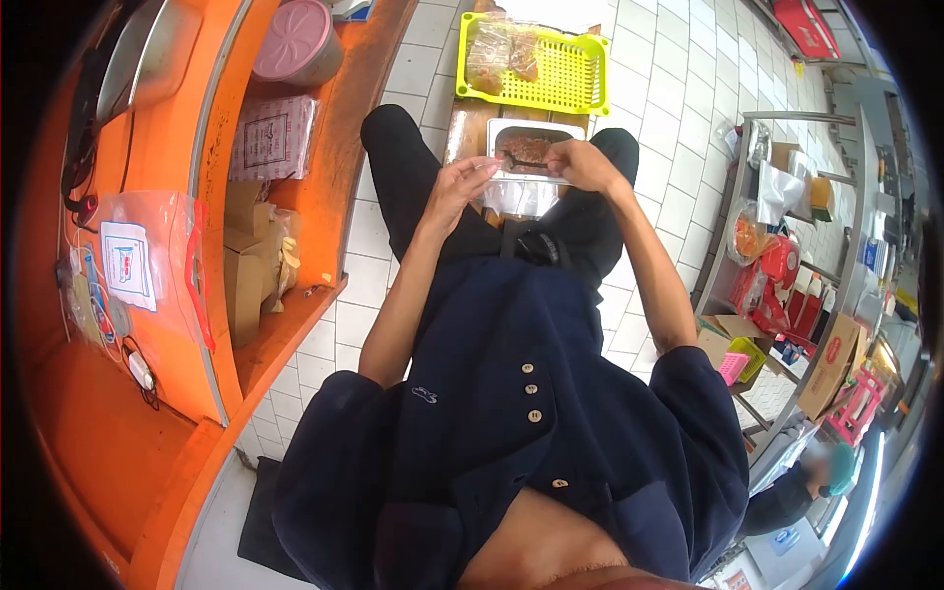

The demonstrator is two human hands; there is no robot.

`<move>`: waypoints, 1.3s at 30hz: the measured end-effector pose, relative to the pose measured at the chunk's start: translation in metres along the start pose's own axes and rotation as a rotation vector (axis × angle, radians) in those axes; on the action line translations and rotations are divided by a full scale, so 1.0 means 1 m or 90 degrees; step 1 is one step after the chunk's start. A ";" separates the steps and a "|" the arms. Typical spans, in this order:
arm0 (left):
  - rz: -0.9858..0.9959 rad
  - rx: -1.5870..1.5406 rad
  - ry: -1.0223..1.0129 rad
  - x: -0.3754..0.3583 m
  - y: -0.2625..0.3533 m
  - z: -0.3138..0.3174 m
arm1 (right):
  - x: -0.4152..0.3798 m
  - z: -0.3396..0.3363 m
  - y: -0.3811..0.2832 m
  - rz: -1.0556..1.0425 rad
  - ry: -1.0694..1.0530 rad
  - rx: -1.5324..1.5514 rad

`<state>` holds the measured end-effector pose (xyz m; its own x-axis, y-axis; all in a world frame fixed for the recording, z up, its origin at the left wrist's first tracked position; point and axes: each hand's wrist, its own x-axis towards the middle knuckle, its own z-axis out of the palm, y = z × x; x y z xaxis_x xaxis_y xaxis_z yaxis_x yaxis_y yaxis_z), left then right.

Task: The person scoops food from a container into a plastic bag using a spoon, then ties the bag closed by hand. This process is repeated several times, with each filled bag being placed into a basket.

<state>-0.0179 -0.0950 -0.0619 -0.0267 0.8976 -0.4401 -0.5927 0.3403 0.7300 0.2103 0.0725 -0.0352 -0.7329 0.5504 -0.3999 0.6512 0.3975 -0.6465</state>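
Observation:
A rectangular metal container (pixel 580 131) holding reddish-brown chunky food (pixel 529 147) stands on a wooden bench (pixel 462 133) between my knees. My right hand (pixel 588 165) is closed around the handle of a dark spoon (pixel 529 162), which reaches across the container toward my left hand. At the container's left corner, my left hand (pixel 460 195) has its fingertips pinched on what looks like a small clear plastic bag, close to the spoon's tip. More clear plastic (pixel 523 199) lies at the container's near side, above my lap.
Beyond the container, a yellow-green basket (pixel 580 84) holds filled clear bags (pixel 501 54). An orange shelf unit (pixel 324 211) with a pink-lidded tub (pixel 293 41) stands left. At right is a metal rack (pixel 723 211) with packages; another person (pixel 787 501) is at lower right.

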 end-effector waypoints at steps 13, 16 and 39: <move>0.126 0.177 0.082 -0.020 0.023 -0.005 | -0.045 -0.022 0.055 0.117 -0.082 0.507; 0.147 0.168 0.116 -0.020 0.033 -0.001 | -0.051 -0.016 0.059 0.093 -0.083 0.594; 0.396 0.766 0.113 -0.001 0.042 0.016 | -0.040 -0.030 0.062 0.080 -0.100 0.515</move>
<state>-0.0301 -0.0774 -0.0220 -0.1853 0.9740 0.1305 0.6131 0.0108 0.7899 0.2855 0.0974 -0.0395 -0.7218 0.4230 -0.5478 0.4320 -0.3430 -0.8341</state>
